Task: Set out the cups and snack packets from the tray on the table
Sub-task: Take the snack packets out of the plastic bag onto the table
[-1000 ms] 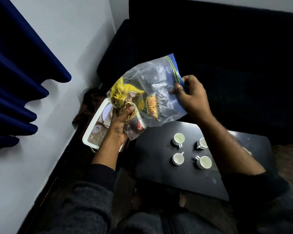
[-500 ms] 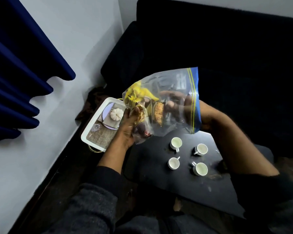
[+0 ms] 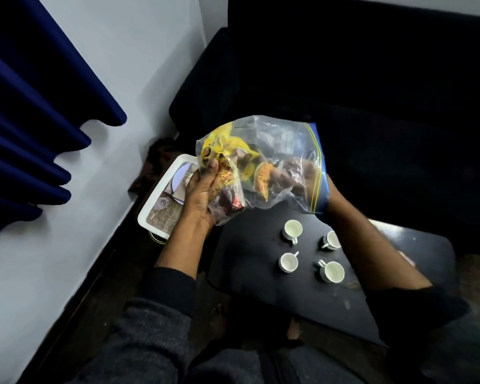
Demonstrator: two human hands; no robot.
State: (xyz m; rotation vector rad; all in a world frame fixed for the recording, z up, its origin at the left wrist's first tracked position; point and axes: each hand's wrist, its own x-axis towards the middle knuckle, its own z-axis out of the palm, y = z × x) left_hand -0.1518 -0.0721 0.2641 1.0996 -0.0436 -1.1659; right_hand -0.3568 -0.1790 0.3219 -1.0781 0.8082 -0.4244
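Observation:
A clear zip bag (image 3: pixel 277 139) with a blue and yellow seal hangs above the black table (image 3: pixel 250 275). It holds several snack packets, among them a yellow packet (image 3: pixel 222 146). My left hand (image 3: pixel 203 195) grips the bag's bottom from outside. My right hand (image 3: pixel 291 173) is inside the bag through its mouth, its fingers at an orange packet (image 3: pixel 262 177); whether they hold it I cannot tell. Several white cups, such as the far-left cup (image 3: pixel 292 229) and the near-right cup (image 3: pixel 333 271), stand on the table. The white tray (image 3: pixel 161 198) lies left of the table.
A dark sofa (image 3: pixel 372 92) runs behind the table. A blue curtain (image 3: pixel 25 120) hangs on the left against the white wall. A brown cloth (image 3: pixel 155 159) lies on the floor beyond the tray. My knees are at the bottom of the view.
My right hand let go of the bag's sealed edge and went inside the bag, reaching deeper toward the packets. My left hand kept its hold on the bottom.

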